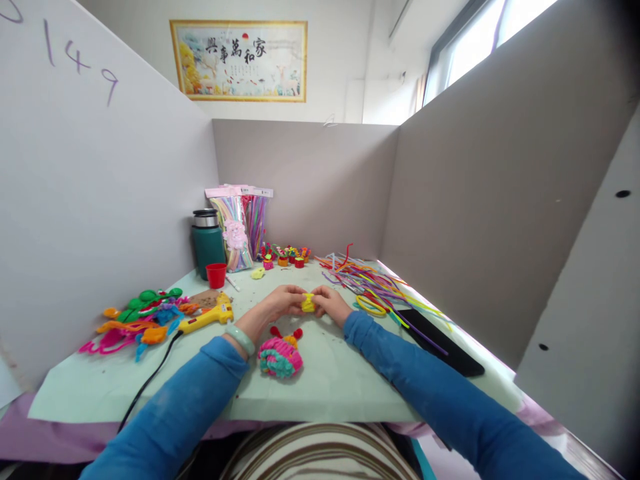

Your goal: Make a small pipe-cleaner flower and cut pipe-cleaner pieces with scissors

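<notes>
Both hands meet over the middle of the pale green mat (325,380). My left hand (283,301) and my right hand (330,303) are closed from either side on a small yellow fuzzy piece (308,303), held just above the mat. A jade bangle sits on my left wrist. Just in front of my hands lies a pink and teal pipe-cleaner figure (280,357) with red and orange knobs on top.
A yellow glue gun (206,319) with a black cord lies left of my hands, beside a pile of coloured pipe-cleaner shapes (140,320). A red cup (216,275), a green flask (207,241) and packets of pipe cleaners (243,227) stand at the back. Loose pipe cleaners (375,283) and a black phone (440,341) lie right.
</notes>
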Demonstrator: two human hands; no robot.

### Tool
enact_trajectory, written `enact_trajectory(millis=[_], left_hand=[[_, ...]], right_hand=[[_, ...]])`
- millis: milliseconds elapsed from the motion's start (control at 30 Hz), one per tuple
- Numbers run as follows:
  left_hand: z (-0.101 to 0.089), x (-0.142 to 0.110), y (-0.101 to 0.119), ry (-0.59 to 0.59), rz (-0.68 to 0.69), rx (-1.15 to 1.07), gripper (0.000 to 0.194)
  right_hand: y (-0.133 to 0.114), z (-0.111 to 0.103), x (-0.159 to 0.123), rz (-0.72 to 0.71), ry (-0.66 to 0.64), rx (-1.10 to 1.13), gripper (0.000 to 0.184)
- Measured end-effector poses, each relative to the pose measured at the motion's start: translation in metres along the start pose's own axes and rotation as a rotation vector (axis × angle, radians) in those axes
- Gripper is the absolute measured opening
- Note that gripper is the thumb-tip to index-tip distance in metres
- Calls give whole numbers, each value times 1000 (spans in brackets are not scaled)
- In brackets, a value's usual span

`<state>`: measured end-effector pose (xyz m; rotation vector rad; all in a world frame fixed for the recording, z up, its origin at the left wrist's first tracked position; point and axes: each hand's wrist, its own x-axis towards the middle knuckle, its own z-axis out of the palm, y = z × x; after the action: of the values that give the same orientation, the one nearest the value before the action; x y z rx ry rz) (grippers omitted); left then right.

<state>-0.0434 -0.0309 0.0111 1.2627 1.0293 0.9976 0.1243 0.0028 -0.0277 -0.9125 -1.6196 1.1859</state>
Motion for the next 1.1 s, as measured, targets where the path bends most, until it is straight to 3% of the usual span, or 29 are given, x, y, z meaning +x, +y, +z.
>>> enact_trajectory(millis=[133, 233, 367, 533, 733, 1100], left_hand=[[-1, 3, -2, 50, 7, -34, 23], [-3, 7, -4, 111, 6, -30, 24], [-6, 8, -5, 143, -7, -29, 27], [-7, 7, -4, 150, -1, -46, 28], [-7, 9, -6, 166, 1, -49, 30], [-7, 11, -7, 157, 1, -69, 28]], right_hand=[[2, -2, 4, -40, 32, -109, 17], [-1, -16, 9, -59, 124, -225, 18], [-4, -49, 14, -114, 394, -831, 17], [4, -77, 16, 90, 394, -1311, 29], [9, -79, 17, 132, 310, -1388, 36], [3, -71, 15, 131, 299, -1466, 37]])
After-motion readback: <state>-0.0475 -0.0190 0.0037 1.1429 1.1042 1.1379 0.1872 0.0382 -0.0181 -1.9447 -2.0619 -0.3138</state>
